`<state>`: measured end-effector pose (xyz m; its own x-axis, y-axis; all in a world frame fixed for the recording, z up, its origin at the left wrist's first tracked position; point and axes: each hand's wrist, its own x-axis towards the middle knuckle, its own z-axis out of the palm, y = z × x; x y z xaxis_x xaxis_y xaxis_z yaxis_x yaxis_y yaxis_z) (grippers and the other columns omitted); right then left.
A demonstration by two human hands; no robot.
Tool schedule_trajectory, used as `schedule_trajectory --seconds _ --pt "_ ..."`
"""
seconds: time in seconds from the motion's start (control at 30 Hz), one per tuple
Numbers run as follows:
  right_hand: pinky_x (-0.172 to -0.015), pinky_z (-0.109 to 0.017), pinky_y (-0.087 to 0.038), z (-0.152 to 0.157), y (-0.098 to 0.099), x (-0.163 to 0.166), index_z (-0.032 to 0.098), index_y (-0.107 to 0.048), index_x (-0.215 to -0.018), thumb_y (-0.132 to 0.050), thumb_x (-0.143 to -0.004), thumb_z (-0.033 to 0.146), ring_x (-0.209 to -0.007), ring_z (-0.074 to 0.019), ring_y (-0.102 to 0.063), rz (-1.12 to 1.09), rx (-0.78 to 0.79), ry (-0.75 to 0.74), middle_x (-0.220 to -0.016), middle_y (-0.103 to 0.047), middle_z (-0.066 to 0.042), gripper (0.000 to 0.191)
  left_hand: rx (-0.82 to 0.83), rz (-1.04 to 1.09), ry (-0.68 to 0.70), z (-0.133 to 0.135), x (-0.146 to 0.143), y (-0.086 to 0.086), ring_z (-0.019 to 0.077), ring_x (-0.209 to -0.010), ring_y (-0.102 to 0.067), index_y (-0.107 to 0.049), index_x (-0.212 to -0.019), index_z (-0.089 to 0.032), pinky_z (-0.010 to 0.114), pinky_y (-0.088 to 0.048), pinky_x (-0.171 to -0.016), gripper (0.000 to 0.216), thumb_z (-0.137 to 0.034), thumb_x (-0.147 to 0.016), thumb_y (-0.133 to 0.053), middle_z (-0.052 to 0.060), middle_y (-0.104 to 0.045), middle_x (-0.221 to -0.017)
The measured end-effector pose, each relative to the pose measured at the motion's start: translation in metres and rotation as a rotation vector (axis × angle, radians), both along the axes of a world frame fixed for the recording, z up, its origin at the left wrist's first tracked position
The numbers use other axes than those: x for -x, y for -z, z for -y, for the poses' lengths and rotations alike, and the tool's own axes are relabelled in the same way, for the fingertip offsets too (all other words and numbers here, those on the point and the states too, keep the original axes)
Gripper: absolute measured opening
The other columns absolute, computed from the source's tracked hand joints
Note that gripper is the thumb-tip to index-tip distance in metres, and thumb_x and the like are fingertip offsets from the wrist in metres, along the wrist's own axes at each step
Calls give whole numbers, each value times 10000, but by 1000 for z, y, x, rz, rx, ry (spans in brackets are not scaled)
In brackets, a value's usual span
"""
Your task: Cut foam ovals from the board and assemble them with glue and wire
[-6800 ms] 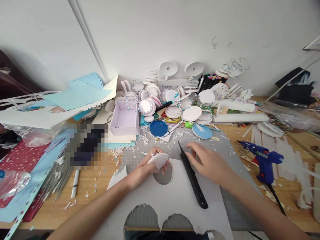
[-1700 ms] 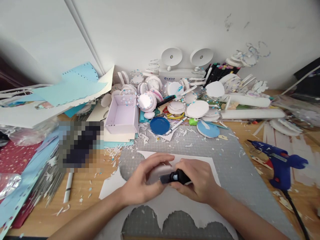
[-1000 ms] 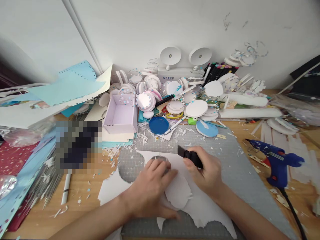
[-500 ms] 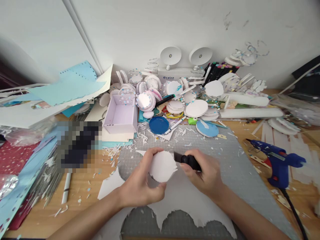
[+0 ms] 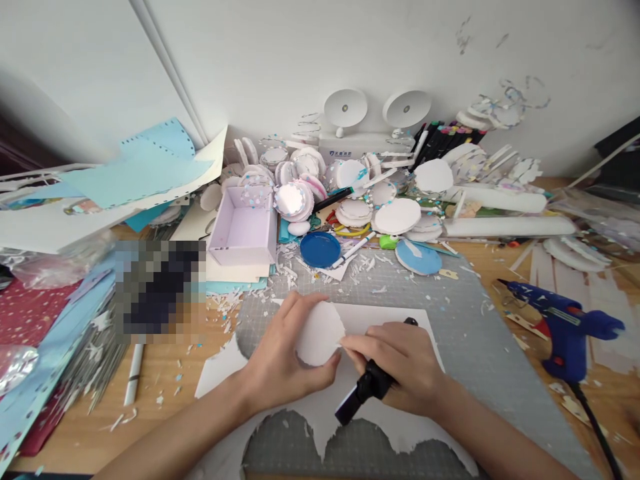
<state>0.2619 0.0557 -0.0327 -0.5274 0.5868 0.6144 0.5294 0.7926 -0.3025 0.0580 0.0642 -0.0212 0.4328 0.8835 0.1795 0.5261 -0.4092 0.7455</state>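
Note:
My left hand (image 5: 280, 363) is closed around a round white disc (image 5: 320, 337), thumb at its lower edge and fingers over the top. My right hand (image 5: 407, 363) keeps a black utility knife (image 5: 367, 390) in its palm, blade end pointing down and left. Its thumb and forefinger pinch at the disc's right edge; whatever sliver they have there is too small to make out. Below both hands lies a white sheet (image 5: 320, 413) with rounded cut-outs and ragged edges, on a grey cutting mat (image 5: 475, 347).
A blue glue gun (image 5: 565, 327) with a cord lies at right. Behind the mat stand a lilac box (image 5: 243, 230), a blue round lid (image 5: 320, 249), a blue-faced disc (image 5: 419, 257) and many white discs. White scraps litter the mat. Paper sheets (image 5: 135, 173) pile up at left.
My right hand has turned the knife from pointing at the disc's edge to pointing down-left. Its fingertips now pinch the disc's edge, and the ragged bits there show less.

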Motion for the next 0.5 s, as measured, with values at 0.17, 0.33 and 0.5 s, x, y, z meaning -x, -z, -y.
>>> schedule_trajectory --seconds 0.17,0.33,0.5 --pt "-487 -257 -357 -1 -1 0 164 -590 -909 -557 -830 73 -499 -112 -507 6 -35 -3 -615 -612 10 125 14 -6 5 0 0 0 214 -898 -518 -421 -1222 -181 349 -460 -770 563 -225 -714 -659 59 -499 -979" --pt "-480 -252 -357 -3 -4 3 162 -586 -887 -525 -841 74 -483 -103 -508 27 -88 15 -601 -613 17 116 35 -50 -7 1 0 0 228 -894 -541 -416 -1216 -194 379 -473 -775 548 -278 -731 -656 61 -497 -985" --pt "-475 -236 -368 -5 -7 -5 192 -559 -888 -488 -835 81 -452 -97 -508 8 -70 22 -559 -590 42 141 62 -107 -55 0 1 5 241 -906 -548 -403 -1233 -203 407 -476 -789 522 -300 -770 -623 79 -499 -1036"
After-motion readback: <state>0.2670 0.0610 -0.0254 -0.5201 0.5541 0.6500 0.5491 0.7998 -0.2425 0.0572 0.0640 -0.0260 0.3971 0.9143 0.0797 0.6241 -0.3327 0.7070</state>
